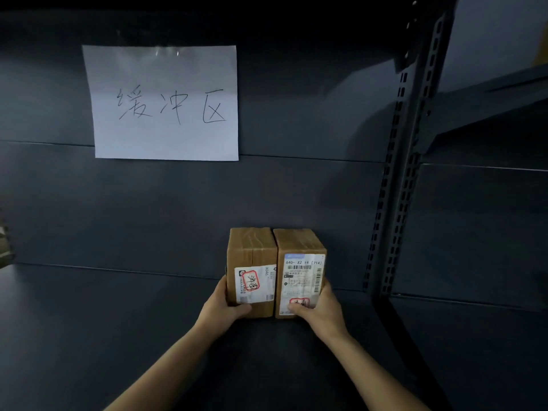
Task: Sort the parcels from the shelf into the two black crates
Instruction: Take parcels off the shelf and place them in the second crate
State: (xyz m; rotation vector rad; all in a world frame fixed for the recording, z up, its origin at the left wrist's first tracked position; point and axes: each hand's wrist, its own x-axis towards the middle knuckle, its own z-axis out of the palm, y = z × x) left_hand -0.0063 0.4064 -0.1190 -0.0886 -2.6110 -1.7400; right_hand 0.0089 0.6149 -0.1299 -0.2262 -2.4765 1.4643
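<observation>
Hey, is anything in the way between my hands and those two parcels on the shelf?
Nothing visible. The left hand grips the left parcel, the right hand the right parcel. The crates are out of view.

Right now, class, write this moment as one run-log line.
left hand grips left box | right hand grips right box | boxes side by side, touching | crates not in view

Left parcel (250, 253): brown cardboard, glossy clear tape banding the top.
Left label (255, 284): white with small dark print; red-edged stamp holding dark characters.
Right parcel (298, 243): brown cardboard of the same tone.
Right label (302, 277): white, pale blue strip at the far end, black barcodes and print, red stamp at the near end.
Paper sign (163, 102): white sheet, three dark handwritten characters.
Shelf (118, 321): plain dark blue-grey.
Upright post (397, 188): dark grey, rows of black slots.
</observation>
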